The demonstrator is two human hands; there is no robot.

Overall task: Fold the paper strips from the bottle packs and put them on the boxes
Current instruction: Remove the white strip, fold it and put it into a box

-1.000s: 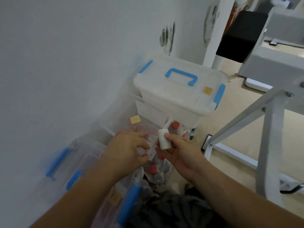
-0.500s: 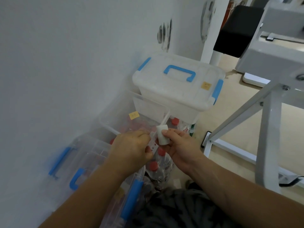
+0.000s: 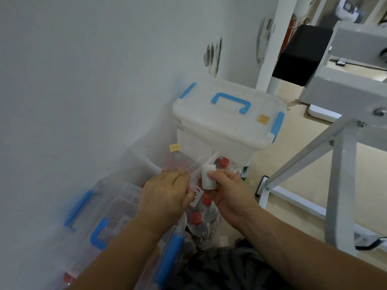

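Observation:
My right hand [image 3: 227, 193] pinches a folded white paper strip [image 3: 208, 177] upright between thumb and fingers. My left hand [image 3: 165, 195] grips the top edge of a clear plastic bottle pack [image 3: 201, 214] holding several red-capped bottles, at a white label with red print [image 3: 196, 196]. The two hands are close together, just in front of a white closed box with a blue handle [image 3: 228, 116]. An open clear box with more red-capped bottles [image 3: 159, 162] lies under the hands.
Clear boxes with blue handles and latches [image 3: 100, 222] line the white wall [image 3: 83, 80] on the left. A grey metal frame [image 3: 337, 176] stands to the right on the beige floor. A black block [image 3: 301, 55] sits behind it. My dark trousers fill the bottom edge.
Both hands have kept their grips and shifted slightly up and left, nearer to the white box. The folded strip stays in my right hand.

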